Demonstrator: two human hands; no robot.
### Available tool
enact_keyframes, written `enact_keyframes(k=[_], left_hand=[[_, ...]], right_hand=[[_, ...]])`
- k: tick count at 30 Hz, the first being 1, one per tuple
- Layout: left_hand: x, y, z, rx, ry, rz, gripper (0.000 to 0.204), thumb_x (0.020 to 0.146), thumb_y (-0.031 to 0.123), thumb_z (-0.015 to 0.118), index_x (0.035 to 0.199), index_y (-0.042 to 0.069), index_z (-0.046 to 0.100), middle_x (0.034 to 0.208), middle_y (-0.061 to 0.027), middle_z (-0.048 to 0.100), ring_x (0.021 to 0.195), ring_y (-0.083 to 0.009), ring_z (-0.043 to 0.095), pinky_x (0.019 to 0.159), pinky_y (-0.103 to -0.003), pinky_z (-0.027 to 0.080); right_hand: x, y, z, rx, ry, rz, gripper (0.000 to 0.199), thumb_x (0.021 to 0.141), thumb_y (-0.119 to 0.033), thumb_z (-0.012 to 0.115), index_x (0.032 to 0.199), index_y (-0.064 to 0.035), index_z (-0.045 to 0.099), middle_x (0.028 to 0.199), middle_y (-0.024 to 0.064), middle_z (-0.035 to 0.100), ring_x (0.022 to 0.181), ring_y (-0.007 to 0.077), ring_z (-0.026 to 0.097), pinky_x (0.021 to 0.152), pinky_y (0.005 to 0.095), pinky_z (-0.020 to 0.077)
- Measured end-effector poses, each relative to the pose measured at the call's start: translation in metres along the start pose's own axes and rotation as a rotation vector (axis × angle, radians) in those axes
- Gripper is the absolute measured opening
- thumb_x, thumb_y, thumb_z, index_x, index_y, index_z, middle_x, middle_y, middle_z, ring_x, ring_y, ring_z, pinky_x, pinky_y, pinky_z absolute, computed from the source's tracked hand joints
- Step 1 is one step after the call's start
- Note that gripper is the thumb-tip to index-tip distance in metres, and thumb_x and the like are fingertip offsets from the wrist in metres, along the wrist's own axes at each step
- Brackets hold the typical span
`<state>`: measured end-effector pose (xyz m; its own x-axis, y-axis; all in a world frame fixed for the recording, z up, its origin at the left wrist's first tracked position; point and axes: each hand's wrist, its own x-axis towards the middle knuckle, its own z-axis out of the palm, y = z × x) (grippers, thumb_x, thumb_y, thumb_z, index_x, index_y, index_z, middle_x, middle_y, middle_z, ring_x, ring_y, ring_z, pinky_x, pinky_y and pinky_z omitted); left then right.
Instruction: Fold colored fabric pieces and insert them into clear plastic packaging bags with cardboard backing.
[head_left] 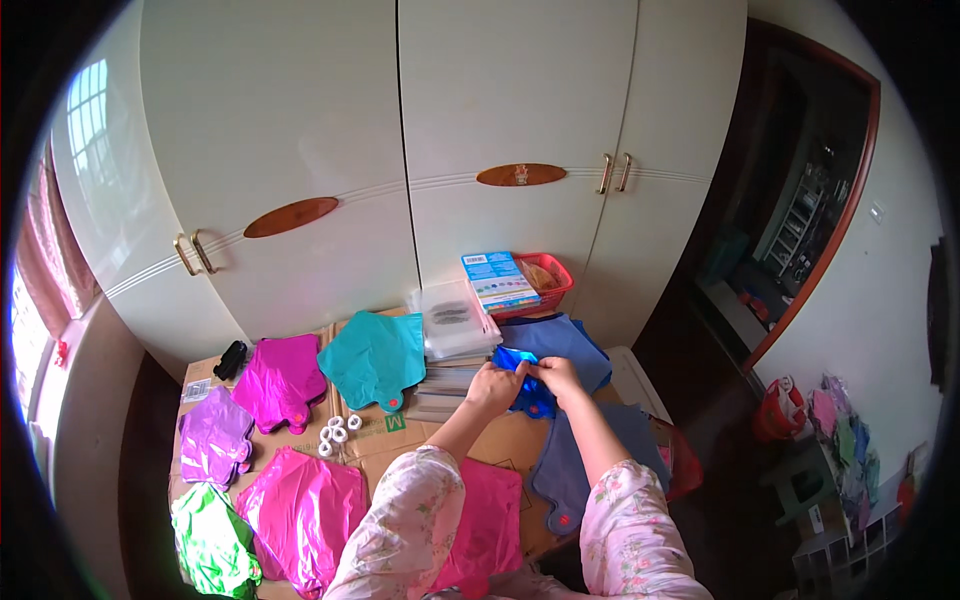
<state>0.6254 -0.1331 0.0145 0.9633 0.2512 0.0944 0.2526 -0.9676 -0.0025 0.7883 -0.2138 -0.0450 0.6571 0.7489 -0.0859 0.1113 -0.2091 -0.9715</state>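
Both of my hands are close together over the cardboard-covered table, pinching a crumpled shiny blue foil piece (512, 358). My left hand (494, 388) grips its near left side, fingers closed. On its right side, the fingers of my right hand (558, 377) are closed too. Part of the foil hangs below my hands, in front of slate-blue flat pieces (575, 342). Another slate-blue piece (600, 450) lies partly under my right forearm. A teal flat piece (372, 350) with a rounded tab lies left of my hands.
Magenta (280, 375), purple (215, 435), green (212, 540) and pink (305, 510) foil pieces cover the table's left. Small white rings (338, 432) sit mid-table. Clear plastic sleeves (450, 320), a blue box (500, 282) and a red basket (555, 292) stand by the white cabinet (510, 90).
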Motion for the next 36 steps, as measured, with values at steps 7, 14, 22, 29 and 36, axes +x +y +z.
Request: enact_keyframes(k=[7, 14, 22, 29, 36], left_hand=[[0.005, -0.013, 0.039, 0.227, 0.120, 0.169, 0.020, 0.084, 0.022, 0.056, 0.096, 0.011, 0.067, 0.074, -0.0035, 0.068, 0.074, -0.0209, 0.066, 0.080, -0.035, 0.047], [0.017, -0.009, 0.035, 0.211, 0.175, 0.202, 0.014, 0.075, 0.025, 0.062, 0.068, 0.015, 0.069, 0.070, -0.0021, 0.067, 0.074, -0.0174, 0.066, 0.082, -0.034, 0.048], [0.002, -0.017, 0.027, 0.205, 0.104, 0.134, 0.013, 0.073, 0.026, 0.063, 0.071, 0.016, 0.070, 0.076, 0.0001, 0.069, 0.084, -0.0153, 0.066, 0.093, -0.034, 0.043], [-0.038, -0.030, -0.003, 0.124, 0.283, 0.126, 0.025, 0.081, 0.024, 0.056, 0.098, 0.009, 0.067, 0.108, -0.0054, 0.066, 0.112, -0.0194, 0.057, 0.096, -0.036, 0.040], [-0.175, -0.142, -0.053, -0.012, 0.235, -0.202, 0.016, 0.082, 0.027, 0.057, 0.081, 0.013, 0.066, 0.083, -0.0044, 0.068, 0.084, -0.0216, 0.066, 0.081, -0.038, 0.044]], right_hand=[[0.011, -0.016, -0.058, 0.633, 0.056, 0.112, 0.017, 0.076, -0.014, 0.073, 0.084, -0.0029, 0.063, 0.082, 0.0100, 0.065, 0.074, 0.0222, 0.063, 0.070, 0.0366, 0.0519], [0.046, -0.016, -0.210, 0.887, 0.591, -0.054, 0.027, 0.081, -0.007, 0.068, 0.105, 0.0024, 0.061, 0.100, 0.0124, 0.065, 0.091, 0.0282, 0.062, 0.085, 0.0443, 0.0501], [-0.011, -0.174, -0.172, -0.237, 1.088, -0.799, 0.023, 0.087, -0.010, 0.065, 0.104, -0.0057, 0.050, 0.075, 0.0062, 0.056, 0.072, 0.0162, 0.058, 0.069, 0.0308, 0.0476], [-0.030, -0.257, -0.004, -0.783, 0.429, -1.218, 0.015, 0.077, -0.003, 0.058, 0.085, -0.0099, 0.067, 0.090, 0.0104, 0.065, 0.082, 0.0306, 0.064, 0.069, 0.0387, 0.0527], [-0.007, -0.182, 0.207, -1.085, -0.151, -1.644, 0.007, 0.077, -0.013, 0.056, 0.072, -0.0097, 0.060, 0.075, 0.0036, 0.059, 0.074, 0.0200, 0.063, 0.065, 0.0334, 0.0524]])
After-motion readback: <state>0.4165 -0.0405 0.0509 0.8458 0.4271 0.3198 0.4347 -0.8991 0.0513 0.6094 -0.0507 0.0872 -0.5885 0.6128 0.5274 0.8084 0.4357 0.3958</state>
